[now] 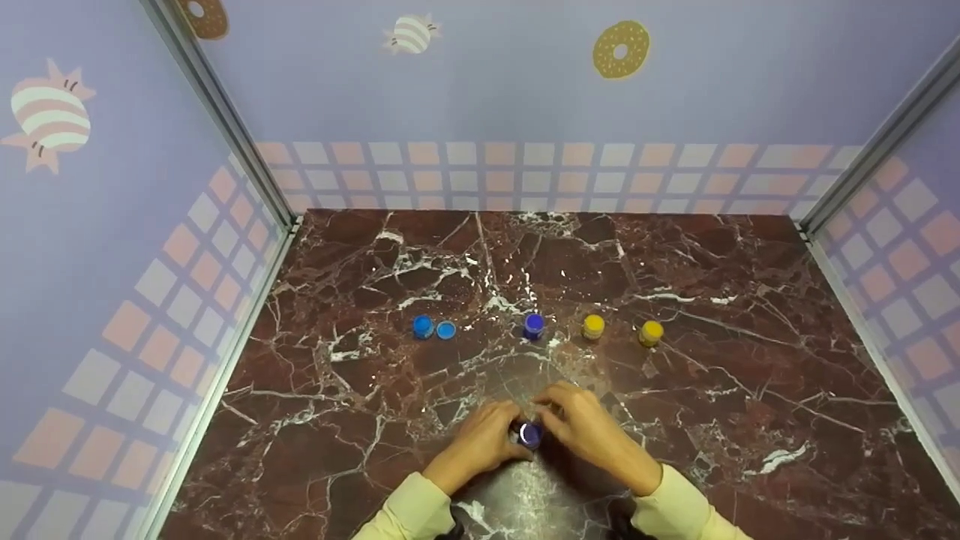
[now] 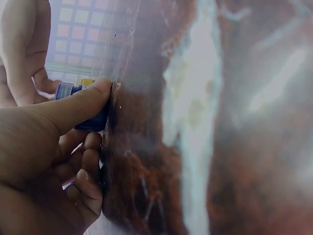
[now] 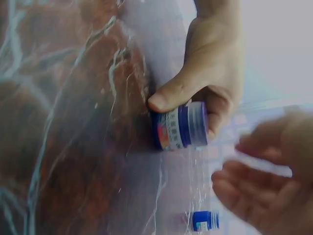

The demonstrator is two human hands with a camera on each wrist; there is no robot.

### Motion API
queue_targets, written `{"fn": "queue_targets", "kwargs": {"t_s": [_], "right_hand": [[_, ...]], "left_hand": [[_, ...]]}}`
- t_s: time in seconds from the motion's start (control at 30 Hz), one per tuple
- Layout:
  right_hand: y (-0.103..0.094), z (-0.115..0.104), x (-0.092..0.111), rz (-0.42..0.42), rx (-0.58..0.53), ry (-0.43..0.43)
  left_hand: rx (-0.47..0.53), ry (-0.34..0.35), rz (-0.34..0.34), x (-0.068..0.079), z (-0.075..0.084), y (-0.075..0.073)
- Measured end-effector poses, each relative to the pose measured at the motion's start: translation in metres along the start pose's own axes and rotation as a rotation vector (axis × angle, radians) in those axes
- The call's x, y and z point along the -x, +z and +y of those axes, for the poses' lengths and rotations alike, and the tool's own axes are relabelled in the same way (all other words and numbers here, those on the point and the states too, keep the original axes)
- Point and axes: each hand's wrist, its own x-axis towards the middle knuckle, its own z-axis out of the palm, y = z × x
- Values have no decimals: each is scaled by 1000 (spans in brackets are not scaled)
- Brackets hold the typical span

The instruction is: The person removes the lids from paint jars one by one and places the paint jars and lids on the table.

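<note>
My left hand (image 1: pixel 484 439) grips a small purple-blue jar (image 1: pixel 530 434) near the front of the table, thumb on one side and fingers round the other. A printed white label and a ribbed, see-through top end show on the jar (image 3: pixel 178 128) in the right wrist view. The left thumb (image 2: pixel 73 105) lies across its side in the left wrist view. Just right of the jar is my right hand (image 1: pixel 581 427), its fingers loosely bent and holding nothing. A gap separates that right hand (image 3: pixel 269 176) from the jar's top in the right wrist view.
Farther back on the dark red marbled table (image 1: pixel 750 420) stand a blue jar (image 1: pixel 422 327), a violet-blue jar (image 1: pixel 533 325) and two yellow jars (image 1: pixel 593 326). A light blue round lid (image 1: pixel 446 330) lies beside the blue jar. Patterned panels (image 1: pixel 525 90) enclose the table's back and sides.
</note>
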Motion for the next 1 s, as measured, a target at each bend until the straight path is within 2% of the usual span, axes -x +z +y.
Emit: {"fn": "queue_targets", "kwargs": {"t_s": [0.07,0.13,0.23,0.33,0.5,0.7,0.8,1.0], "right_hand": [[0,-2,-1,36,-22,100],[1,-4,-2,33,-7,166],[3,-9,-2,-22,-9,232],[7,-17,-1,-57,-18,259],[15,-29,1,-70,56,240],[24,-34,5,-41,174,169],[26,-34,7,-35,191,135],[23,-35,6,-76,209,97]], "left_hand": [[5,-2,5,0,0,0],[2,-6,1,-1,1,0],[-6,-19,-7,0,1,0],[-10,-32,-9,0,2,-1],[10,-48,2,2,3,-2],[-7,-39,10,2,2,0],[-17,-36,19,3,2,-1],[-20,-6,36,3,1,-2]]}}
